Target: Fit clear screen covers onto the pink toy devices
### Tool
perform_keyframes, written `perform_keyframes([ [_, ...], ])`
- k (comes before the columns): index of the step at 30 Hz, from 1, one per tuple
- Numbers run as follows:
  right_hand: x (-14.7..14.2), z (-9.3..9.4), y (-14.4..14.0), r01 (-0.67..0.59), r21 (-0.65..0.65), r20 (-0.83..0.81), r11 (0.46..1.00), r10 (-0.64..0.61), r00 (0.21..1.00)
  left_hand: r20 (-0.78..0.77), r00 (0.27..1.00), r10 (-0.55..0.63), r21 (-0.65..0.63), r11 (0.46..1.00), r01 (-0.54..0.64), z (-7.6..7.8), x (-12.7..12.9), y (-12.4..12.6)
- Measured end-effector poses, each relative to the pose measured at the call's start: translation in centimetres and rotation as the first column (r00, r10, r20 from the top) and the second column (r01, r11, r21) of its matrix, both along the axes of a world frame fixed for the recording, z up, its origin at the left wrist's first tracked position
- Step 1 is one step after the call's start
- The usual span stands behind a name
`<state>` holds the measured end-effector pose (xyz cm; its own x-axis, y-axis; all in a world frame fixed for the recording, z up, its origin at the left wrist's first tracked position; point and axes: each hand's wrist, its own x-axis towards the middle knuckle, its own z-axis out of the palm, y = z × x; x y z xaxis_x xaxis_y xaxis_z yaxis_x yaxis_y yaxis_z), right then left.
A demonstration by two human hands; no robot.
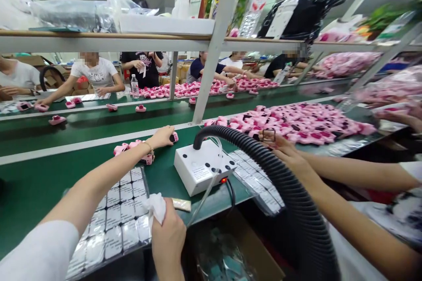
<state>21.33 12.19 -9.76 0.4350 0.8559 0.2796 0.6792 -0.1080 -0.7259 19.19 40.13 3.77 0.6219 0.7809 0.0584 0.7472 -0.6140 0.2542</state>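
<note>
My left hand (162, 136) reaches far out over the green belt (49, 175) and grips a small pink toy piece (174, 137) with a dark face. Two more pink pieces (130, 148) lie under my wrist. Close to the table's near edge, my right hand (169, 235) pinches a white cloth (155, 209). Below my left arm lies a tray of small clear squares (123, 217).
A white box (199, 167) with a red light and a black ribbed hose (283, 180) stand to the right. A co-worker's hand (283, 151) holds a small frame beside a pile of pink pieces (296, 123). Several people work across the belt, under a shelf (99, 41).
</note>
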Motion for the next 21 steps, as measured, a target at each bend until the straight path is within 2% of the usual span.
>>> perform_keyframes([
  [3, -0.1, 0.2, -0.2, -0.006, 0.025, -0.005, 1.0, 0.006, 1.0, 0.038, 0.997, -0.072, -0.003, 0.997, 0.072, 0.8, 1.4, 1.3],
  [5, -0.2, 0.5, -0.3, -0.021, 0.036, -0.023, 0.999, 0.022, 0.999, 0.069, 0.991, -0.117, -0.002, 0.993, 0.117, 2.1, 0.5, 1.8],
  [8, -0.1, 0.8, -0.3, -0.04, 0.046, -0.048, 0.998, 0.043, 0.998, 0.055, 0.983, -0.176, -0.059, 0.982, 0.179, 4.2, -3.5, 1.6],
  [11, 0.0, 0.6, -0.2, -0.028, 0.061, -0.053, 0.998, 0.032, 0.998, -0.049, 0.966, -0.254, -0.2, 0.95, 0.239, 5.3, -8.6, 0.0],
  [13, 0.0, 0.4, -0.2, -0.016, 0.073, -0.049, 0.997, 0.02, 0.999, -0.113, 0.949, -0.295, -0.262, 0.93, 0.258, 5.2, -11.1, -1.4],
  [16, 0.1, 0.2, -0.1, -0.018, 0.068, -0.054, 0.998, 0.022, 0.998, -0.171, 0.929, -0.327, -0.286, 0.919, 0.271, 4.2, -13.0, -2.7],
  [18, 0.2, 0.2, -0.2, -0.035, 0.064, -0.065, 0.997, 0.04, 0.997, -0.19, 0.927, -0.324, -0.275, 0.924, 0.266, 3.4, -13.0, -2.7],
  [21, 0.4, 0.2, -0.2, -0.053, 0.075, -0.064, 0.996, 0.058, 0.996, -0.186, 0.938, -0.292, -0.233, 0.94, 0.247, 2.6, -11.5, -2.0],
])
